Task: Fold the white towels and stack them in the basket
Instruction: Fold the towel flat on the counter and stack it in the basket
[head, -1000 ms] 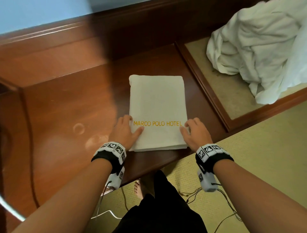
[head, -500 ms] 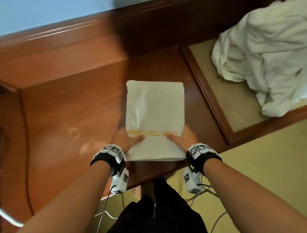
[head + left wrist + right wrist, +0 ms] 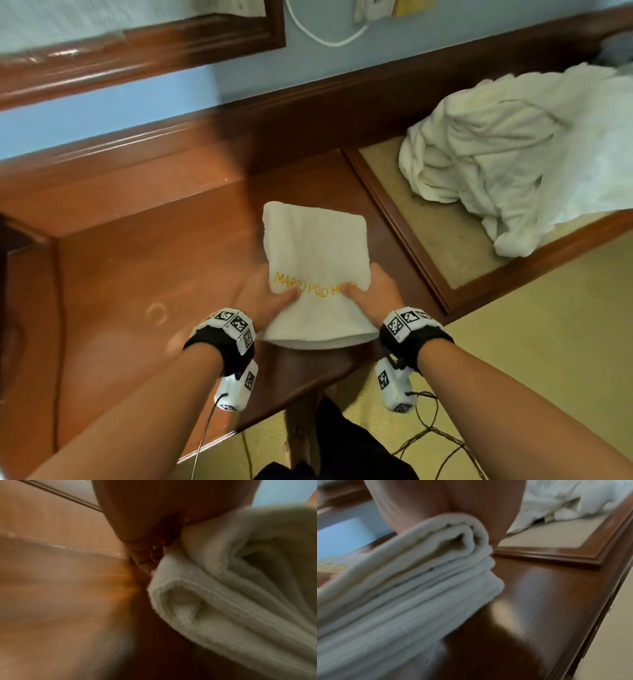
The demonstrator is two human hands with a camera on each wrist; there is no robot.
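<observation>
- folded towel (image 3: 317, 253): white, thick rectangular stack of layers, yellow "MARCO POLO HOTEL" lettering on top, near edge raised off the wood.
- unfolded towels (image 3: 507, 154): white, crumpled heap, well apart to the right.

One folded towel (image 3: 315, 253), one heap of unfolded white linen (image 3: 507, 161), two hands, two wrist cameras, one worktop (image 3: 137, 260).

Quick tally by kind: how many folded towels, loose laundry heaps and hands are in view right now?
Folded towel: 1, held by both hands
Unfolded white heap: 1; separate pieces cannot be told
Hands: 2, left hand and right hand
Total: 4
</observation>
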